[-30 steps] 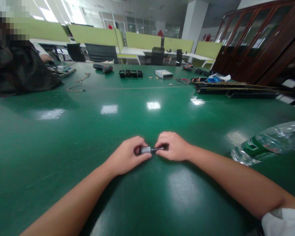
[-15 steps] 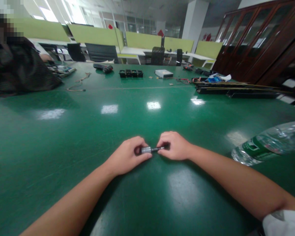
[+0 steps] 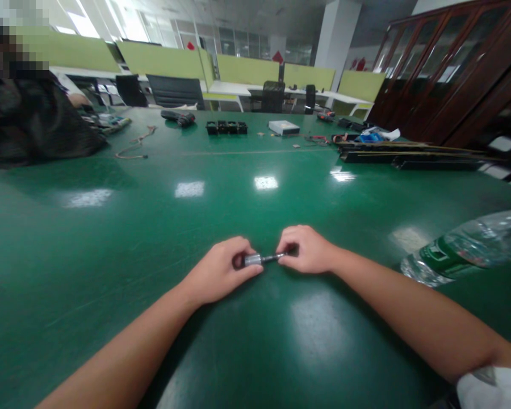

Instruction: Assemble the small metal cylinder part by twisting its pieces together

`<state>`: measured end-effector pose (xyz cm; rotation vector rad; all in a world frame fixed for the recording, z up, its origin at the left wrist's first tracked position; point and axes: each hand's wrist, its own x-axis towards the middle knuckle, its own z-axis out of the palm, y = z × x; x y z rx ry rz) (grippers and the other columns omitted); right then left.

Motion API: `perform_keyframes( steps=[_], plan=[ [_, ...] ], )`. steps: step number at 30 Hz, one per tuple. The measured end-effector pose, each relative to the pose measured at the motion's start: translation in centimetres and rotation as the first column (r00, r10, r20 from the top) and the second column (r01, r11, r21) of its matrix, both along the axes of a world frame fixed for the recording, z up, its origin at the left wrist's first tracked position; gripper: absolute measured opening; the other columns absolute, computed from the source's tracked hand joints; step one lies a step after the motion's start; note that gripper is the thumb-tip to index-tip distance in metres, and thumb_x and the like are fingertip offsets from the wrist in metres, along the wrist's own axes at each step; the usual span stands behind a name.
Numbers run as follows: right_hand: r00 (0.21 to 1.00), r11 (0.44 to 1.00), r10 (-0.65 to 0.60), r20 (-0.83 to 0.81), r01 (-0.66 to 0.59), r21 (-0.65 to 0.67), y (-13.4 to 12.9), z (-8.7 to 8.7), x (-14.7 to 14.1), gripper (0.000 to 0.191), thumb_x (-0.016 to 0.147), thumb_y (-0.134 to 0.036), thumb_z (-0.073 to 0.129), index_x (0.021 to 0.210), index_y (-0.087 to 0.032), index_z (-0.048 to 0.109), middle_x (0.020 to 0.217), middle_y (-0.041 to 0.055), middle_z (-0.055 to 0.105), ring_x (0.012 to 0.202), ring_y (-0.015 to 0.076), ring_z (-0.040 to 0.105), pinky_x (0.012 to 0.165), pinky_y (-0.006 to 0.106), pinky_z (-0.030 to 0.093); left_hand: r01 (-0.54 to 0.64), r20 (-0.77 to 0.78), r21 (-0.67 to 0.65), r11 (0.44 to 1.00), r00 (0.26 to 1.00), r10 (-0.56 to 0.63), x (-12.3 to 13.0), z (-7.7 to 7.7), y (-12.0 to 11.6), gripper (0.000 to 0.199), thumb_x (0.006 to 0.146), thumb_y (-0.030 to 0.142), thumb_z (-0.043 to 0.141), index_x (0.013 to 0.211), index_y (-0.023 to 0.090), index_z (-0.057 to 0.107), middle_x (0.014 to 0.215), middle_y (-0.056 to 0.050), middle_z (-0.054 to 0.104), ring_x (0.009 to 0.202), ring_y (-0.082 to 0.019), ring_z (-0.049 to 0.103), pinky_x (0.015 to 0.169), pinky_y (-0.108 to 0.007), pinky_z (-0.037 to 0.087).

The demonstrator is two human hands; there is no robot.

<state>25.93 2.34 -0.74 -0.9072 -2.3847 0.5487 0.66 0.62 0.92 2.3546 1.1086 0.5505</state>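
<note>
Low over the green table (image 3: 255,210), a small silver cylinder with a thin dark shaft (image 3: 253,259) lies between my two hands. I cannot make out its exact kind. My left hand (image 3: 221,267) is closed around the cylinder's body, thumb below and fingers above. The shaft points right, where my right hand (image 3: 304,250) pinches its far end between thumb and fingertips. The very tip of the shaft is hidden by those fingers.
A clear plastic bottle with a green label (image 3: 455,255) lies on its side at the right. Black rails (image 3: 409,156), a white box (image 3: 283,128) and black modules (image 3: 226,128) sit toward the back. A person in dark clothing (image 3: 34,119) is at the far left.
My right hand has shifted slightly right and up, and more of the thin shaft shows between the hands. My left hand has stayed in place around the cylinder.
</note>
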Motion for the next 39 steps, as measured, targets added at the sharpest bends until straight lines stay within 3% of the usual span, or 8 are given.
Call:
perform_keyframes(
  steps=[6,11,18,22,27,29,34,39],
  plan=[
    [0.986,0.983,-0.163,-0.023,0.160,-0.092,1.5,0.0,1.8,0.004,0.071,-0.014,0.073,0.071,-0.015,0.069,0.071,0.0007,0.065,0.062,0.0108,0.056,0.059,0.022,0.041,-0.017,-0.010,0.002,1.000,1.000,0.017,0.0,-0.1,0.0,0.027,0.088,0.046,0.063,0.083,0.019,0.061,0.073,0.001,0.058,0.066,-0.015,0.055,0.062,-0.026,0.041],
    [0.999,0.993,-0.044,-0.030,0.040,-0.110,1.4,0.0,1.7,0.004,0.071,-0.014,0.073,0.073,-0.015,0.070,0.073,0.0014,0.066,0.065,0.0117,0.057,0.062,0.023,0.043,-0.014,-0.018,-0.005,1.000,1.000,0.014,0.0,0.0,0.0,0.027,0.088,0.045,0.063,0.084,0.018,0.061,0.074,0.001,0.058,0.067,-0.016,0.056,0.063,-0.026,0.041],
    [0.999,0.996,0.019,-0.027,-0.021,-0.091,1.0,0.1,1.3,0.004,0.072,-0.015,0.073,0.074,-0.015,0.070,0.073,0.0019,0.067,0.067,0.0128,0.060,0.064,0.024,0.044,-0.015,-0.017,-0.001,1.000,1.000,0.015,0.0,-0.1,0.0,0.026,0.088,0.044,0.063,0.085,0.018,0.062,0.075,0.001,0.059,0.067,-0.015,0.056,0.063,-0.026,0.041],
    [0.999,0.999,0.036,-0.010,-0.036,-0.029,0.7,-0.1,0.5,0.004,0.074,-0.017,0.074,0.077,-0.016,0.071,0.076,0.0022,0.069,0.071,0.0138,0.062,0.069,0.025,0.046,-0.013,-0.005,0.002,1.000,1.000,0.013,-0.1,-0.4,0.1,0.025,0.085,0.043,0.068,0.084,0.018,0.062,0.074,0.001,0.058,0.067,-0.015,0.055,0.062,-0.025,0.040],
    [0.996,0.994,0.091,0.000,-0.091,0.064,-0.4,-0.4,-1.2,0.013,0.081,-0.021,0.072,0.093,-0.017,0.073,0.089,0.0048,0.072,0.084,0.0171,0.064,0.078,0.029,0.047,-0.003,0.026,-0.006,1.000,1.000,0.004,-0.1,-0.4,0.0,0.024,0.077,0.036,0.075,0.088,0.018,0.064,0.076,0.001,0.060,0.067,-0.015,0.057,0.062,-0.025,0.041],
    [0.997,0.993,0.078,0.015,-0.079,0.092,-0.8,-0.5,-1.6,0.015,0.082,-0.020,0.071,0.097,-0.018,0.072,0.092,0.0043,0.073,0.088,0.0179,0.064,0.081,0.030,0.046,0.017,0.021,-0.004,1.000,1.000,-0.017,0.0,-0.1,-0.1,0.027,0.076,0.039,0.076,0.089,0.018,0.065,0.075,0.002,0.061,0.067,-0.015,0.057,0.062,-0.025,0.041],
    [0.999,0.993,0.026,0.020,-0.028,0.111,-0.8,-0.7,-1.5,0.011,0.083,-0.023,0.071,0.094,-0.020,0.071,0.091,0.0021,0.074,0.087,0.0177,0.064,0.082,0.031,0.044,0.007,0.022,-0.034,0.999,1.000,-0.007,0.2,0.4,-0.3,0.023,0.087,0.042,0.064,0.089,0.019,0.068,0.072,0.001,0.062,0.066,-0.015,0.058,0.062,-0.025,0.041],
    [0.998,0.993,0.060,0.014,-0.062,0.102,-0.7,-0.7,-1.6,0.012,0.086,-0.025,0.070,0.096,-0.019,0.072,0.091,0.0031,0.074,0.087,0.0172,0.064,0.082,0.031,0.045,-0.002,0.018,-0.027,1.000,1.000,0.002,0.2,0.1,-0.2,0.020,0.080,0.036,0.071,0.089,0.018,0.066,0.074,0.001,0.062,0.067,-0.015,0.058,0.062,-0.025,0.041]
  ],
)
